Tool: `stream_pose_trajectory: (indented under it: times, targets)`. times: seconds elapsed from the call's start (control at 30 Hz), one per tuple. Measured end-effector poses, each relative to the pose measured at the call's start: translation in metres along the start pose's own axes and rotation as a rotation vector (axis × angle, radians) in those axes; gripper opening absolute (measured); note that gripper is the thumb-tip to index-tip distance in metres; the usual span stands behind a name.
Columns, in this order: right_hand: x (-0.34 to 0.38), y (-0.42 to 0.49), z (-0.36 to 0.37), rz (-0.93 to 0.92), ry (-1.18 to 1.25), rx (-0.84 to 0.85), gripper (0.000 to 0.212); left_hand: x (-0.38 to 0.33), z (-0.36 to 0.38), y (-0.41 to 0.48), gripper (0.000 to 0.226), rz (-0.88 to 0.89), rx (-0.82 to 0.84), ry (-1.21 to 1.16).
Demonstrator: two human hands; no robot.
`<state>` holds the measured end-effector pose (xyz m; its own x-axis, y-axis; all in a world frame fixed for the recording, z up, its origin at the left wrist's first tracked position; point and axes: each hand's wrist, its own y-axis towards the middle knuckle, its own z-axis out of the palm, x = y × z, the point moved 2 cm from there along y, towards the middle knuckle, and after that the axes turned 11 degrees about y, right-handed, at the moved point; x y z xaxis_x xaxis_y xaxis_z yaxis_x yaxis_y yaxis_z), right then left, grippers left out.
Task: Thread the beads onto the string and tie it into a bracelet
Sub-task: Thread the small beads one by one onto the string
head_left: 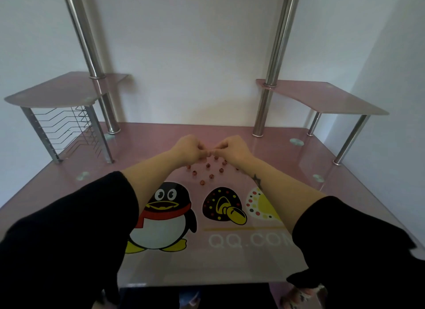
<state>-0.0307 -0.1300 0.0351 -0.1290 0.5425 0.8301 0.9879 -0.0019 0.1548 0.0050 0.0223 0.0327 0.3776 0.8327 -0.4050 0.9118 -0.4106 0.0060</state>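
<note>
Several small reddish-brown beads lie scattered on the pink glass desk, just below my hands. My left hand and my right hand are raised a little above the desk, fingertips pinched and nearly touching each other at the middle. Something tiny sits between the fingertips; the string is too thin to see and I cannot tell whether a bead is held.
A wire rack stands at the left under a raised pink shelf. Another raised shelf is at the right. Two metal poles rise from the back of the desk. Cartoon prints cover the near desk surface.
</note>
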Motion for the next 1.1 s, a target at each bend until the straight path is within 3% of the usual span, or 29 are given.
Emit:
stream_pose_trajectory:
  times: [0.5, 0.8, 1.1]
  targets:
    - [-0.018, 0.004, 0.005, 0.089, -0.01, -0.041, 0.01, 0.006, 0.01, 0.008, 0.009, -0.03, -0.043, 0.171]
    - [-0.024, 0.008, 0.005, 0.077, -0.11, -0.043, 0.011, -0.004, 0.024, 0.014, 0.018, -0.031, 0.031, 0.347]
    - [-0.028, 0.007, 0.005, 0.085, -0.117, -0.042, 0.014, -0.005, 0.034, 0.016, 0.015, 0.006, -0.021, 0.402]
